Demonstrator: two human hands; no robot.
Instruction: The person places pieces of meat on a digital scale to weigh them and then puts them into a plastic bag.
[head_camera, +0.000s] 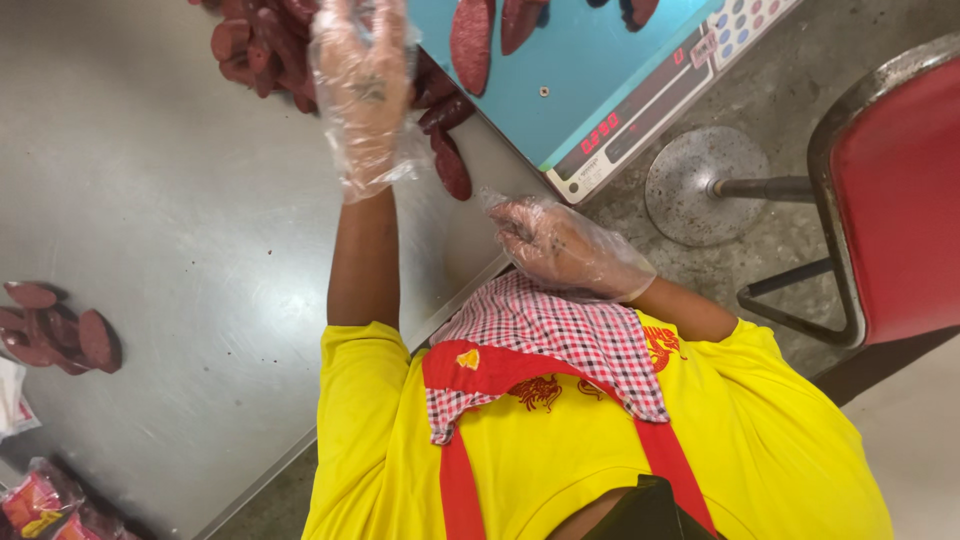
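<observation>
Sausage slices (270, 50), dark red, heaped on steel table (180, 220) beside blue weighing scale (590, 70). Left hand (365, 95), plastic-gloved, fingers spread over the heap, grip empty. Right hand (560, 245), gloved, loosely curled near the table edge, holding nothing, apparently waiting.

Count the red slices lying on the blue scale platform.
3, all along the top edge of the blue scale platform and cut off by the frame: one long slice, a second beside it, a third farther right. More may lie out of view.
</observation>
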